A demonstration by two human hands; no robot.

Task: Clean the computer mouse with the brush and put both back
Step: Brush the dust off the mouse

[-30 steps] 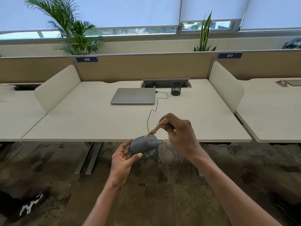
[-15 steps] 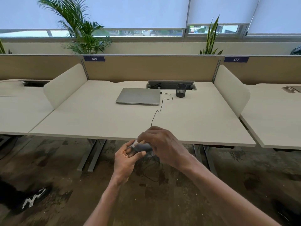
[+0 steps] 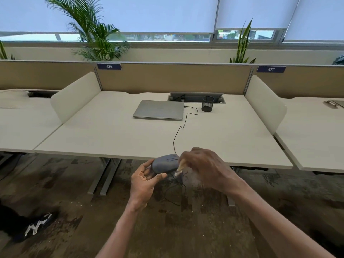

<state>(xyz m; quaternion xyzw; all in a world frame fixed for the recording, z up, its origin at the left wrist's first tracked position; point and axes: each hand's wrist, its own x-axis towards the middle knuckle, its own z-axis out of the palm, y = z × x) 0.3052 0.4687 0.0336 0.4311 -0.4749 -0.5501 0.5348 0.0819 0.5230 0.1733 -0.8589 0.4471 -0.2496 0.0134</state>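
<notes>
A grey wired computer mouse [image 3: 164,163] is held from below by my left hand [image 3: 144,180], just in front of the desk's front edge. Its black cable [image 3: 176,138] runs up over the desk to the laptop and also loops down below my hands. My right hand [image 3: 206,167] is blurred with motion and grips a small wooden-handled brush [image 3: 181,164], whose pale end touches the mouse's right side. Most of the brush is hidden inside my right hand.
On the pale desk [image 3: 115,135] lie a closed silver laptop [image 3: 159,109] and a black mesh pen cup [image 3: 207,103] by the cable tray. White side dividers [image 3: 74,95] flank the desk. A dark shoe [image 3: 35,227] is on the floor at lower left.
My right hand swept the brush down from above the mouse and across it, now at the mouse's right side. My left hand kept holding the mouse, which now shows its top again.
</notes>
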